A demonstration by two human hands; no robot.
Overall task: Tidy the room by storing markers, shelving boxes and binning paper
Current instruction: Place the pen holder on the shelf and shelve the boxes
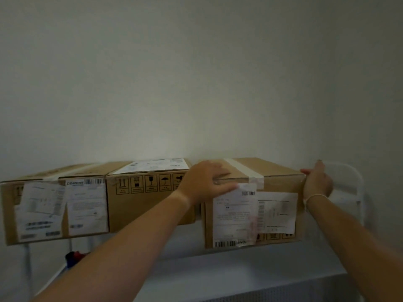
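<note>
Head view, left to right: a brown cardboard box plastered with white shipping labels [54, 208] sits at the far left of a white metal shelf [353, 192] against the pale wall, touching a second brown cardboard box printed with black handling symbols [150, 201]. Just right of that, the left hand [205, 182] lies with fingers spread flat over the top front edge of a third brown cardboard box with a white tape strip and paper labels [253, 214]. The right hand [316, 184], a thin white band at its wrist, presses straight fingers against that box's right end.
</note>
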